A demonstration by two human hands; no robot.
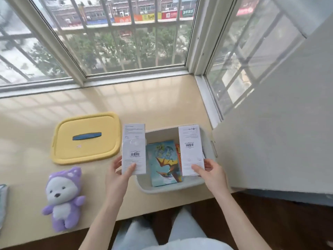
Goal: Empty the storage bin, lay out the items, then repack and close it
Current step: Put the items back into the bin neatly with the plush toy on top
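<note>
emptying seems half done: left hand (124,170) and right hand (207,171) each grip a white cardboard carton (133,148) above the pale plastic storage bin (162,191) (colourful picture books (163,165) inside); yellow plastic lid (86,152) off.

We cannot read the small print on the left white box (133,148) or the right white box (191,149). The right one hides most of an orange item (177,152) in the bin (162,189) (only a strip shows). A pale blue thing (3,204) at the left edge of the bench (27,177) is cut off, so we cannot name it.
</note>
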